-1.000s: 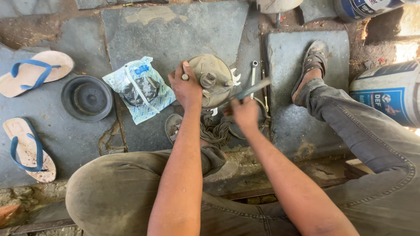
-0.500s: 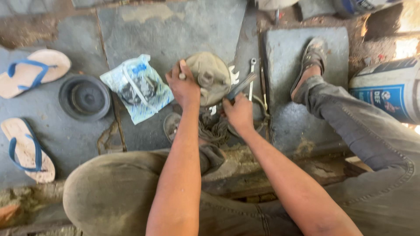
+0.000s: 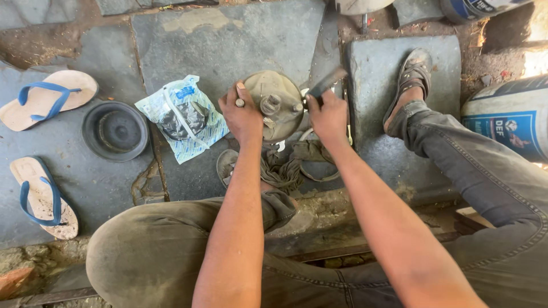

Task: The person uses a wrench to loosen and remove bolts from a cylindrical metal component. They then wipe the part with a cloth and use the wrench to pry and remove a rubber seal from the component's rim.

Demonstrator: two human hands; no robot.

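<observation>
A round, dirty, dome-shaped metal part [image 3: 278, 102] with studs on its face stands on the stone floor in front of me. My left hand [image 3: 242, 114] grips its left edge. My right hand [image 3: 327, 109] is closed on a dark metal tool [image 3: 327, 82] and holds it against the part's right side. A grey rag [image 3: 288, 165] lies crumpled just below the part, between my arms.
A clear plastic bag with blue print [image 3: 182, 117] and a round black rubber piece [image 3: 115, 131] lie to the left. Two blue-strapped sandals [image 3: 45, 105] [image 3: 41, 197] sit further left. A white and blue drum [image 3: 511, 117] stands at right, beyond my right foot [image 3: 412, 77].
My right hand has lifted from below the part to its right side, bringing the tool with it. The part sits more squarely between both hands.
</observation>
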